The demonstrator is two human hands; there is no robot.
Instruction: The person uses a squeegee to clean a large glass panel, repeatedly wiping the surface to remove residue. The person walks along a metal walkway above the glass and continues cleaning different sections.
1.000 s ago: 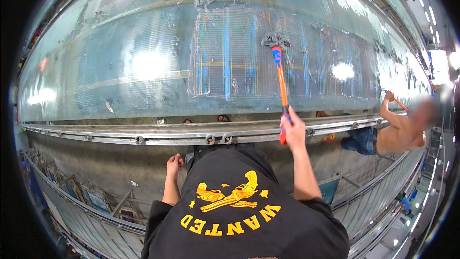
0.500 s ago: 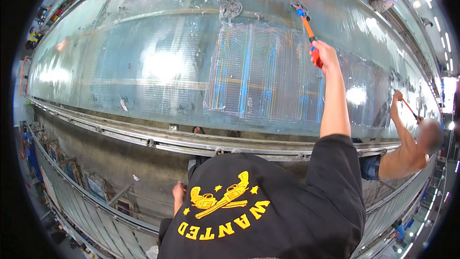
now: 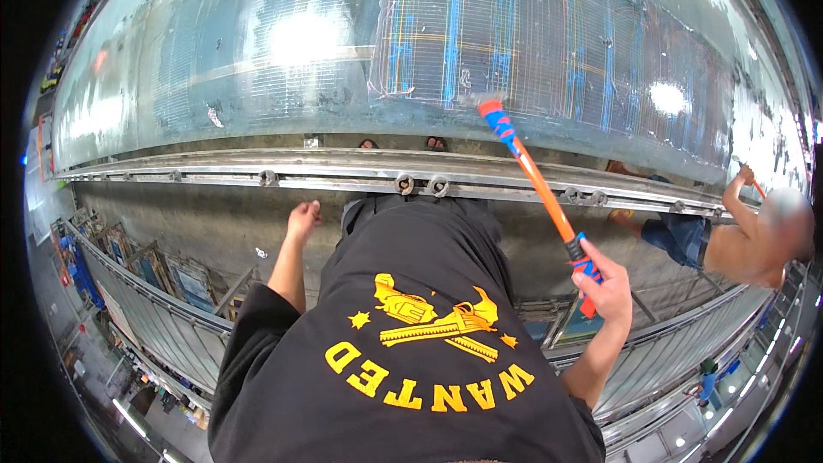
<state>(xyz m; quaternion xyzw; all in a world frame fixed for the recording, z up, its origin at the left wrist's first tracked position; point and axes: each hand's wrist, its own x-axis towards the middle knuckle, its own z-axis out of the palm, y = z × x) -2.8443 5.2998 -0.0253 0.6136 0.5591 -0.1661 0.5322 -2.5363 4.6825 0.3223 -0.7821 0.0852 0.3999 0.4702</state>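
Observation:
A scraper [image 3: 542,182] with a long orange handle, bound in blue and red tape at both ends, is held in my right hand [image 3: 610,287], whose fingers are closed round the grip. Its grey blade meets the near part of a long glass-like table [image 3: 283,124], by the lower edge of a lined sheet [image 3: 531,51] with blue, orange and white streaks. To the left, my left hand [image 3: 303,219] hangs over the gap before the table, fingers loosely curled with nothing visible in them.
A metal rail [image 3: 343,165] with round fittings runs along the table's near side. At the right, a co-worker [image 3: 741,240] bends over the same table with an orange-handled tool. Framed panels [image 3: 184,279] stand in a rack at the lower left. Bits of debris lie on the glass.
My right hand has drawn the scraper back toward me, from the far part of the table to its near edge. My left arm has come further into view, and the view has shifted nearer.

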